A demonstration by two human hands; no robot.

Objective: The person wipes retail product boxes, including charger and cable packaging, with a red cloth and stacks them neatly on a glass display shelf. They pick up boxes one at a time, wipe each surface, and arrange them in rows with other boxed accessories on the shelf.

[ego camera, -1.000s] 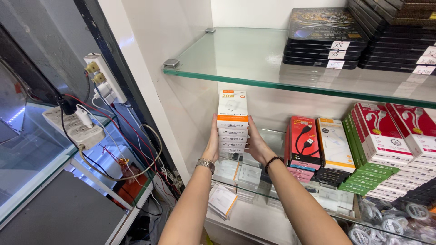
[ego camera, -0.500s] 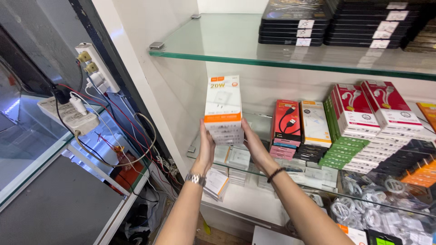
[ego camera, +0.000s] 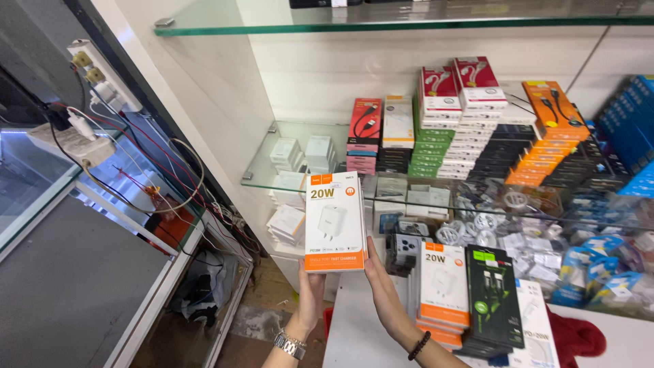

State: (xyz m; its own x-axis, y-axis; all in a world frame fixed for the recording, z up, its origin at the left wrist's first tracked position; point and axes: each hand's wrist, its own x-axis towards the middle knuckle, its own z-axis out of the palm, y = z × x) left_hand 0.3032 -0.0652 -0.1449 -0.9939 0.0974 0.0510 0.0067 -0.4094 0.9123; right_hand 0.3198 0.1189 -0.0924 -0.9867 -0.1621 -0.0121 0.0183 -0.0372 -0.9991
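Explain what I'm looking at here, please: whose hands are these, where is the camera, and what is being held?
There is no machine. A person wears a camera on the head, so the one view looks down along their own arms. The left hand, with a metal watch at the wrist, and the right hand, with a dark bead bracelet, clasp a stack of white-and-orange charger boxes from both sides, upright. Behind it, a glass shelf carries stacks of red, green, black and orange cable boxes. Lower right, a white counter holds more charger boxes and a black-and-green cable pack. To the left hang a power strip and loose wires.

Head view, looking down, close shelves [ego camera: 306,184]
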